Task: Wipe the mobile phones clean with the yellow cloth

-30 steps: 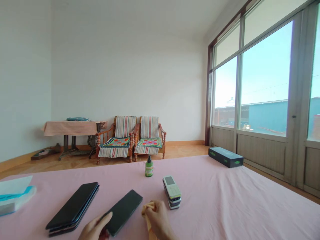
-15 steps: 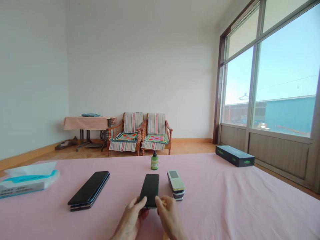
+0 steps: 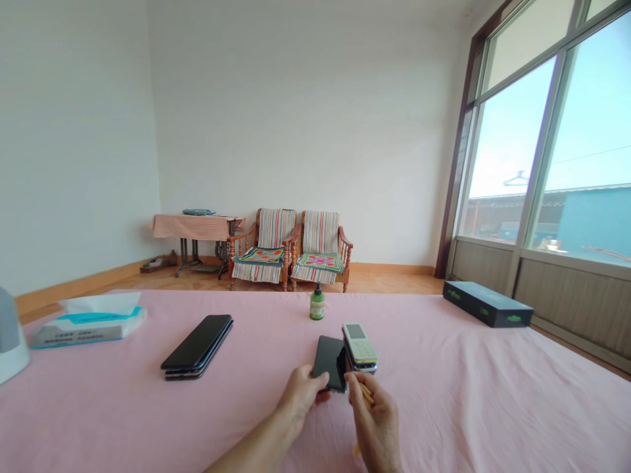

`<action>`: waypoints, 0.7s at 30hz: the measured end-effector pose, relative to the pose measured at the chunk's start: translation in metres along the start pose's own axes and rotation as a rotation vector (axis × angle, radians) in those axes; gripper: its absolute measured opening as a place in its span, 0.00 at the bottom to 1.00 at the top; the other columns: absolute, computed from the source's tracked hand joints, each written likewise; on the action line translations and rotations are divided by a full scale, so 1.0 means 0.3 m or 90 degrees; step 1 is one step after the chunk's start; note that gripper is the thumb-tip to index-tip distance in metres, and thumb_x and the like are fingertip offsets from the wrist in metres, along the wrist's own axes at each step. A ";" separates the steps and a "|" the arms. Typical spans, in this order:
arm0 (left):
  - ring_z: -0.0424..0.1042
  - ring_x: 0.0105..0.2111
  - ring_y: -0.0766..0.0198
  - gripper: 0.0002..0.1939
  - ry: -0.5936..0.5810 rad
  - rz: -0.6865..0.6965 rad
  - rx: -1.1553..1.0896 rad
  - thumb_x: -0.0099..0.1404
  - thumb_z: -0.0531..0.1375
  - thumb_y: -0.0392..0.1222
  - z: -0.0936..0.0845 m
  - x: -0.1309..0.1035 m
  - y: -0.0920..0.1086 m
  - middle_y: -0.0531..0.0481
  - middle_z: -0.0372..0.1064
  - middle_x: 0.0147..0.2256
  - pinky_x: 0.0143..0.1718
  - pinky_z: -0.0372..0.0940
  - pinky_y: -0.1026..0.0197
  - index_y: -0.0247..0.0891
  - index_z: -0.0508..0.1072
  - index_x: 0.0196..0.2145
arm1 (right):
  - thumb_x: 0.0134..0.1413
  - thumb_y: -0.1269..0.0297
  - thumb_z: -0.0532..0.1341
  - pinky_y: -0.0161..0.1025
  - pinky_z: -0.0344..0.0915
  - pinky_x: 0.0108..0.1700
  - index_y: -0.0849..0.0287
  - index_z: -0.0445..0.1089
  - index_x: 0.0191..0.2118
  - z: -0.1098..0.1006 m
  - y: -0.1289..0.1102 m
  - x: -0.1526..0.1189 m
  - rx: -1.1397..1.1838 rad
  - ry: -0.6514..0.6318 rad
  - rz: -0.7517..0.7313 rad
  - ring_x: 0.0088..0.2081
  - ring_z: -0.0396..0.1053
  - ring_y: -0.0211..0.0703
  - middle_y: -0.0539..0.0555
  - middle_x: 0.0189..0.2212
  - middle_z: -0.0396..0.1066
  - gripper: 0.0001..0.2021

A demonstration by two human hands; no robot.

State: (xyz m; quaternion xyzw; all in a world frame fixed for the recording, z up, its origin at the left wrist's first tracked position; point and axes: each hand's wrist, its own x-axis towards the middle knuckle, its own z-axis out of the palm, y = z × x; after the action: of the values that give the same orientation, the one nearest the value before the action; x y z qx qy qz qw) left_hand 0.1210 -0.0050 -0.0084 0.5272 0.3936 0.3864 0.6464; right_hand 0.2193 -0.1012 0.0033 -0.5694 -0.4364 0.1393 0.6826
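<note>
My left hand [image 3: 302, 395] grips a black smartphone [image 3: 329, 360] by its lower left corner, thumb on the screen and fingers underneath. My right hand [image 3: 375, 414] is closed at the phone's lower right edge, with a folded yellow thing [image 3: 366, 393] between its fingers. A bit of yellow also shows below that hand; its kind I cannot make out. Just right of the smartphone is a stack of mobile phones, a pale keypad phone [image 3: 359, 343] on top. Farther left, a pile of dark smartphones [image 3: 198, 345] lies on the pink cloth [image 3: 246, 420].
A green bottle with a black top [image 3: 317, 303] stands beyond the phones. On the left are a tissue pack [image 3: 89, 328] and a grey-white object [image 3: 10, 338] at the frame edge. A black box [image 3: 486, 305] lies far right. Two chairs [image 3: 296, 253] stand behind the table.
Both hands and the smartphone have shifted right, closer to the stack of keypad phones. The phone now tilts differently. The view has turned slightly, bringing the grey-white object in at left.
</note>
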 end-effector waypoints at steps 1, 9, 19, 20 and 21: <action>0.72 0.24 0.63 0.14 -0.025 0.003 0.029 0.48 0.68 0.36 -0.008 -0.005 0.003 0.47 0.73 0.26 0.25 0.66 0.65 0.31 0.72 0.33 | 0.52 0.50 0.58 0.31 0.61 0.23 0.61 0.72 0.29 -0.003 -0.003 0.000 0.002 0.010 0.004 0.23 0.67 0.41 0.52 0.20 0.69 0.17; 0.63 0.11 0.68 0.32 -0.081 0.049 0.238 0.47 0.63 0.29 -0.036 -0.047 0.006 0.60 0.64 0.17 0.11 0.52 0.71 0.32 0.62 0.51 | 0.52 0.51 0.58 0.32 0.66 0.29 0.61 0.72 0.30 -0.014 0.018 0.001 -0.022 -0.009 -0.010 0.28 0.70 0.44 0.55 0.25 0.72 0.17; 0.65 0.12 0.63 0.38 -0.099 0.071 0.434 0.51 0.59 0.33 -0.103 -0.078 0.057 0.54 0.68 0.17 0.10 0.53 0.69 0.23 0.54 0.60 | 0.52 0.54 0.58 0.31 0.63 0.25 0.62 0.71 0.34 0.007 0.021 -0.010 -0.013 -0.050 -0.013 0.24 0.67 0.41 0.54 0.23 0.70 0.15; 0.66 0.12 0.63 0.38 -0.090 0.081 0.456 0.51 0.59 0.33 -0.129 -0.080 0.066 0.54 0.69 0.17 0.11 0.54 0.69 0.23 0.55 0.60 | 0.51 0.54 0.57 0.31 0.63 0.24 0.63 0.71 0.35 0.008 0.019 -0.012 -0.010 -0.059 -0.008 0.24 0.67 0.41 0.53 0.23 0.69 0.15; 0.66 0.12 0.63 0.36 -0.075 0.094 0.478 0.51 0.58 0.34 -0.158 -0.083 0.077 0.55 0.69 0.17 0.11 0.54 0.68 0.24 0.58 0.58 | 0.51 0.55 0.57 0.31 0.63 0.24 0.62 0.70 0.35 0.009 0.017 -0.014 -0.011 -0.067 -0.004 0.24 0.66 0.40 0.52 0.22 0.68 0.15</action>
State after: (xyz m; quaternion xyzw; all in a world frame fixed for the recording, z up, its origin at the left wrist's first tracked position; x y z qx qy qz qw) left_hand 0.0658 -0.0066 0.0105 0.7753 0.4311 0.2298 0.4003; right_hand 0.2165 -0.1007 -0.0033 -0.5655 -0.4749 0.1633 0.6542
